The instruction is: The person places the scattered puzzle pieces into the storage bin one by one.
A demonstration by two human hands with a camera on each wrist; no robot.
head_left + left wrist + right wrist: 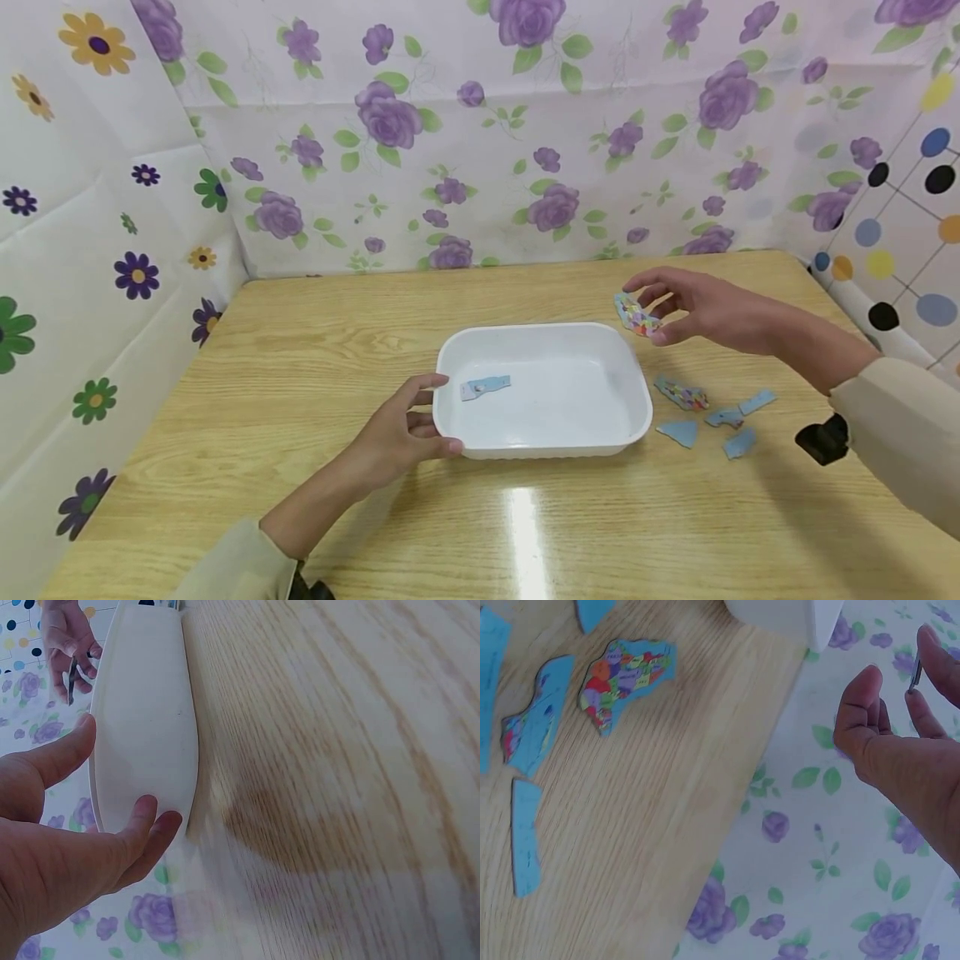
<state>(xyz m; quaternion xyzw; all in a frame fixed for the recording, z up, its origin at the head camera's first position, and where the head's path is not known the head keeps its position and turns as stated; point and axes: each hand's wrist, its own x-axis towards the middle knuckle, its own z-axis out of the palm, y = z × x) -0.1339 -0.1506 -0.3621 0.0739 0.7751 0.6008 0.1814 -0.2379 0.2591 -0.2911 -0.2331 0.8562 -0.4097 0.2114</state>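
A white plastic tray [540, 452] sits on the wooden table, with a thin blue puzzle piece [491, 384] lying inside at its left. My left hand [397, 429] rests against the tray's left end, thumb and fingers spread along its rim and outer wall. Beyond the tray's far right corner, above the table, my right hand [697, 310] pinches a colourful map puzzle piece [632, 315] between thumb and fingertips. That piece appears edge-on in the right wrist view. Below this hand lies another multicoloured map piece [684, 394], flat on the table.
Right of the tray lie several blue map pieces, among them a triangular one [680, 432], a small strip [757, 402] and a squarish one [740, 443]. Flower-printed sheets [390, 208] rise behind the table [337, 333], with patterned sheets at both sides.
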